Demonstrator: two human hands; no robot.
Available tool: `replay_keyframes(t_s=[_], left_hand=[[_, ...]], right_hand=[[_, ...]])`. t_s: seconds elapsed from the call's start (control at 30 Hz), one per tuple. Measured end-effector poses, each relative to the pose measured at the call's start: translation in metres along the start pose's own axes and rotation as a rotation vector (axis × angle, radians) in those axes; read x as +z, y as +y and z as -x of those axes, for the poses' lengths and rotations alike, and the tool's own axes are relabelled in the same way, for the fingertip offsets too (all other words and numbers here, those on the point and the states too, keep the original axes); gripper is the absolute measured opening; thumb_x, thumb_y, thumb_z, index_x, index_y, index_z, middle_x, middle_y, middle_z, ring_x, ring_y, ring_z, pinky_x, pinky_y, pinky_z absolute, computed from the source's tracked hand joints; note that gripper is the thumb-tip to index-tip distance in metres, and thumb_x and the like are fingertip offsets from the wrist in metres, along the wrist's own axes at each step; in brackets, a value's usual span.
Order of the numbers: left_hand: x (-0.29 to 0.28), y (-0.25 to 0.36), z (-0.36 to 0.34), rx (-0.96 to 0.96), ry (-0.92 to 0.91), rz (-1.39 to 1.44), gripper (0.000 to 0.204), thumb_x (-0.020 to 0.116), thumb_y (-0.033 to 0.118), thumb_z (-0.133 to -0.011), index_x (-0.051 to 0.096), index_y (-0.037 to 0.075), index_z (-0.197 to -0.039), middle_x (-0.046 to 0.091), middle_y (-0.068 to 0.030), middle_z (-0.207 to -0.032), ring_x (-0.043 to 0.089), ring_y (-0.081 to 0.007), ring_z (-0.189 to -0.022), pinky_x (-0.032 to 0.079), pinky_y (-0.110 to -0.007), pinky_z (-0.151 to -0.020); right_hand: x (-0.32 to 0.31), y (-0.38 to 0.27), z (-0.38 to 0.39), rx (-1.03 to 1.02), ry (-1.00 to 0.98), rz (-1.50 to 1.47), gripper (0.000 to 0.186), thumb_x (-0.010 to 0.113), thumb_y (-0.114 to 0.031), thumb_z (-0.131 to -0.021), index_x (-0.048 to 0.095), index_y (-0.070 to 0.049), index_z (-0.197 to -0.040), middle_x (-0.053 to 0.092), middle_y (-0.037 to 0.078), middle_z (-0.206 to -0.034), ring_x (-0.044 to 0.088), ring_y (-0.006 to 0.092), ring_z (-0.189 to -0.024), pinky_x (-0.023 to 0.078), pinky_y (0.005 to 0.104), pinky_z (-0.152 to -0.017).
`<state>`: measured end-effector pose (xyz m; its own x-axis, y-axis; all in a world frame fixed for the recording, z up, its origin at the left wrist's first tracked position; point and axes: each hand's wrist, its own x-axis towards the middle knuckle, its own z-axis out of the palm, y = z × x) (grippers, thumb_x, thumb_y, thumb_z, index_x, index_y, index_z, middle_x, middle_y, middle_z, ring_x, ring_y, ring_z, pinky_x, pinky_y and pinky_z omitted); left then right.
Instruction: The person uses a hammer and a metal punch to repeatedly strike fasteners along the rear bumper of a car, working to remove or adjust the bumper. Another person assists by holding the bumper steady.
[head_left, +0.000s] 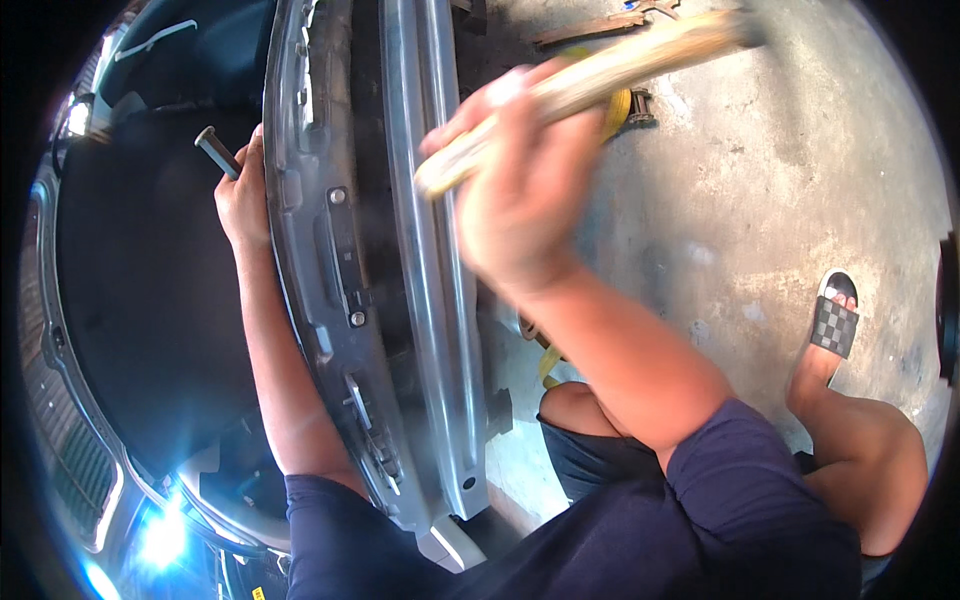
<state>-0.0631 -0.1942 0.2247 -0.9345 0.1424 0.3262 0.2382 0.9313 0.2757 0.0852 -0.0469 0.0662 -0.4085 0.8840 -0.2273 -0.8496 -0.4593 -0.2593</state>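
Observation:
My right hand (525,200) is raised over the bumper beam, closed around the wooden handle of a hammer (625,72). The hammer's dark head, at the far upper right end, is smeared by motion. My left hand (243,205) reaches over the dark grey vehicle body panel (300,225) and grips a short metal rod with a flat round end (216,150). The rod's lower part is hidden by my hand and the panel. Beside the panel runs a long ribbed silver bumper beam (432,300).
On the concrete floor (730,220), a yellow strap with a metal ratchet (638,108) lies beyond my right hand. Wooden pieces (590,28) lie at the far edge. A bright light (165,540) glares at the lower left. A sandalled foot (835,318) stands at the right.

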Motion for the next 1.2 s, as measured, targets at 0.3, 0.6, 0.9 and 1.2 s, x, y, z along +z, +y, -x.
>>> replay_keyframes(t_s=[0.3, 0.6, 0.9, 1.2], left_hand=[[-0.008, -0.017, 0.001, -0.003, 0.024, 0.018, 0.045, 0.074, 0.048, -0.101, 0.083, 0.007, -0.116, 0.069, 0.0037, -0.083, 0.058, -0.0047, -0.078, 0.046, -0.023, -0.073], [-0.005, -0.001, 0.007, -0.048, -0.002, 0.042, 0.045, 0.072, 0.049, -0.102, 0.084, 0.005, -0.108, 0.063, 0.0061, -0.074, 0.053, -0.0033, -0.069, 0.043, -0.023, -0.066], [-0.004, 0.01, 0.008, -0.063, -0.019, -0.06, 0.047, 0.072, 0.052, -0.101, 0.084, 0.007, -0.111, 0.067, 0.0046, -0.079, 0.057, -0.0044, -0.073, 0.045, -0.022, -0.069], [0.001, 0.016, 0.008, -0.08, -0.019, -0.067, 0.047, 0.071, 0.05, -0.102, 0.083, 0.006, -0.115, 0.066, 0.0031, -0.08, 0.057, -0.0054, -0.076, 0.045, -0.023, -0.072]], right_hand=[[-0.005, -0.031, -0.01, 0.208, -0.216, 0.25, 0.023, 0.047, -0.017, -0.114, 0.05, -0.005, -0.095, 0.051, 0.0, -0.06, 0.051, 0.0117, -0.045, 0.046, 0.0297, -0.043], [-0.029, -0.035, 0.02, 0.448, -0.407, 0.461, 0.019, 0.052, -0.021, -0.113, 0.052, -0.004, -0.104, 0.058, 0.004, -0.071, 0.062, 0.0129, -0.06, 0.053, 0.0326, -0.055], [-0.035, -0.028, 0.043, 0.439, -0.477, 0.537, 0.025, 0.055, -0.021, -0.106, 0.052, 0.004, -0.102, 0.068, 0.031, -0.08, 0.07, 0.0491, -0.073, 0.055, 0.0559, -0.067], [-0.048, -0.012, 0.058, 0.635, -0.726, 0.726, 0.032, 0.056, -0.026, -0.107, 0.055, 0.006, -0.105, 0.069, 0.032, -0.08, 0.07, 0.0509, -0.077, 0.055, 0.057, -0.069]])
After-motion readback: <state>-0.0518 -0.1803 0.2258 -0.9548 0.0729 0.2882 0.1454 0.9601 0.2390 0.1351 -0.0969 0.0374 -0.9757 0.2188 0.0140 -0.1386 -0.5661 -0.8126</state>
